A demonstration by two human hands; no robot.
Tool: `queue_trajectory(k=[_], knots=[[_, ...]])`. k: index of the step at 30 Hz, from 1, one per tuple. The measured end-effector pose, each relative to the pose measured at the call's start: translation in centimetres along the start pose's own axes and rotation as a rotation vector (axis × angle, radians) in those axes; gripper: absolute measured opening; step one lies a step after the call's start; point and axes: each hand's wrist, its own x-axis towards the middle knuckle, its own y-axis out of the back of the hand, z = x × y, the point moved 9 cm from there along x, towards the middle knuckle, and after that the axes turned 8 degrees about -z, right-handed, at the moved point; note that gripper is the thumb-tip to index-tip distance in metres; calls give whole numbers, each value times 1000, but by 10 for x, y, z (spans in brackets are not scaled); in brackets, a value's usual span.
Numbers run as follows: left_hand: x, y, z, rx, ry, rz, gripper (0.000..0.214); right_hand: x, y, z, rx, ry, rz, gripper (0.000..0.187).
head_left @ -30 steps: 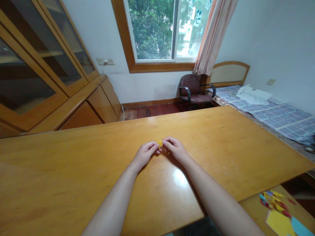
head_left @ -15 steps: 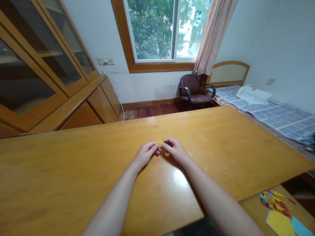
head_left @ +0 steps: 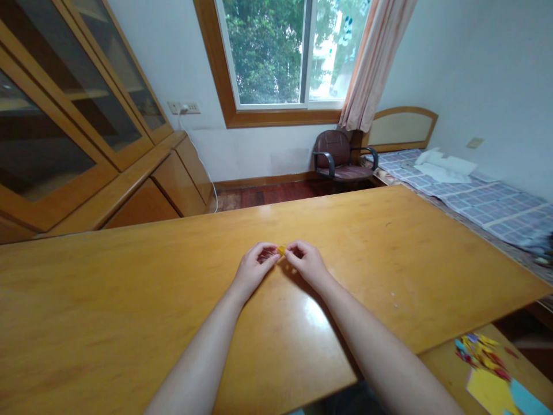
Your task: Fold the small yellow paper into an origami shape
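Observation:
A small piece of folded yellow paper point(head_left: 281, 251) is pinched between my two hands, just above the middle of the wooden table point(head_left: 129, 300). My left hand point(head_left: 256, 265) grips its left side between thumb and fingertips, the fingers curled. From the other side my right hand point(head_left: 307, 260) pinches the right edge with thumb and forefinger. The fingertips of both hands nearly meet, so part of the paper is covered. Its exact folded shape is too small to make out.
At the lower right, a lower surface holds a pile of small colourful folded pieces point(head_left: 484, 353), yellow sheets point(head_left: 490, 392) and a light blue sheet point(head_left: 525, 397). Beyond the table stand a brown armchair point(head_left: 339, 155), a bed point(head_left: 488, 196) and a glass-fronted cabinet point(head_left: 142, 202).
The yellow paper has turned between my fingers and now shows a smaller, darker face. My left fingers have lifted and shifted their hold; my right hand stays nearly in place.

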Motion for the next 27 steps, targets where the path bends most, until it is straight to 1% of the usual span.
queue_trajectory(k=[6,12,21,24,27], knots=[[0,-1,3,-15,11,2,22,-2,5,-16,-132,98,37,8],[0,0,6,-1,17,7,21,-5,7,-25,-178,170,58,10],[-1,3,12,48,-22,23,19,-4,6,-23,-158,143,47,8],[-1,2,18,61,-66,17,17,-2,3,-18,-123,109,8,7],[-1,2,18,77,-70,13,16,-2,-2,-11,-49,61,-44,9]])
